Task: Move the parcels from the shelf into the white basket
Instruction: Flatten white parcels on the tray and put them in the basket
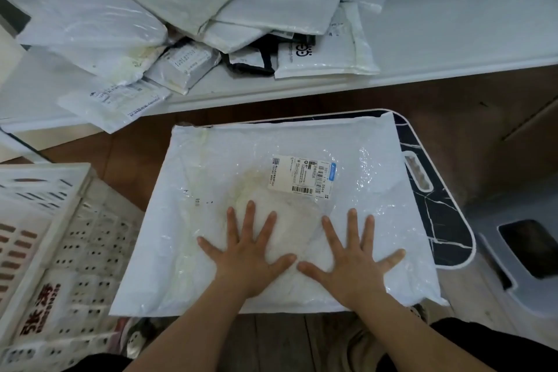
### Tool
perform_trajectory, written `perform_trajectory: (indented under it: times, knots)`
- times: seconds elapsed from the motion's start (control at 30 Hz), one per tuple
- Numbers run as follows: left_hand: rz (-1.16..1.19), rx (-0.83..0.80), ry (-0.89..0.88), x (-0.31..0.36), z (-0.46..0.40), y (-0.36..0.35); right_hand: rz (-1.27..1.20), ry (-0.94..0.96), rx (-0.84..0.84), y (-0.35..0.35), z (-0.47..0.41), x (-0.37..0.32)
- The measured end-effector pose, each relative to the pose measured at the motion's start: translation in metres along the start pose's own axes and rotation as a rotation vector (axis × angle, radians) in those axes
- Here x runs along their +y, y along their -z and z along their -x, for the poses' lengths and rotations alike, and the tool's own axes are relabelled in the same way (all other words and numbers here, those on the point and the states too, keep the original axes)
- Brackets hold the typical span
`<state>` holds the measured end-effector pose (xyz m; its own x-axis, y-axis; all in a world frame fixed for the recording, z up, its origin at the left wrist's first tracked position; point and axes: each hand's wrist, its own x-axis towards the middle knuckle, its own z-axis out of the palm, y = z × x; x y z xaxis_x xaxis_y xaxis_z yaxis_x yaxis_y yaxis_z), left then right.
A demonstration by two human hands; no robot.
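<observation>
hands: left hand (247, 254) and right hand (351, 260) flat, fingers spread, pressing one parcel (211, 190) — gripping nothing
left of hands: basket (45, 220) — no parcel seen inside
beyond hands: pile (181, 24) waits on shelf (453, 24)

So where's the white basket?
The white basket sits low on the left of the head view, beside the big parcel that both hands press flat.

I note a black marble-patterned tray table (434, 220) with a white rim and a handle slot. Right of it stands a grey container (513, 275) on the wooden floor (126, 166).
</observation>
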<state>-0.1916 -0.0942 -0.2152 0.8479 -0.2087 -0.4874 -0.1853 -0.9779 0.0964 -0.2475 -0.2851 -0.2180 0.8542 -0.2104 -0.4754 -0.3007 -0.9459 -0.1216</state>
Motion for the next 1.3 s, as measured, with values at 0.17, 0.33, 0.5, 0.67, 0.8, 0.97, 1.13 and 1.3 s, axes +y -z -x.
perform_trajectory:
  times: [0.17,0.33,0.5,0.67,0.8,0.97,1.13,1.3]
  knots:
    - [0.052,0.044,-0.04,0.003,0.0,0.002,-0.078,0.01,0.31,0.01,-0.012,-0.024]
    - [0.069,0.339,-0.037,-0.022,0.01,0.002,0.128,0.448,0.399,0.014,-0.042,-0.085]
    - [0.062,0.405,0.3,-0.079,0.019,-0.013,0.197,0.521,0.358,-0.012,-0.043,-0.127]
    - [0.176,0.315,0.409,-0.101,0.016,-0.02,0.268,0.503,0.342,-0.016,-0.044,-0.13]
    - [0.198,0.356,0.381,-0.1,0.016,-0.021,0.269,0.507,0.349,-0.015,-0.043,-0.131]
    - [0.11,0.502,0.234,-0.102,0.006,-0.009,0.185,0.499,0.49,0.0,-0.052,-0.145]
    - [0.1,0.629,0.154,-0.109,-0.039,0.027,0.231,0.449,0.505,0.036,-0.094,-0.176]
    - [0.054,0.495,0.019,-0.113,-0.067,0.024,0.32,0.44,0.234,0.039,-0.123,-0.172]
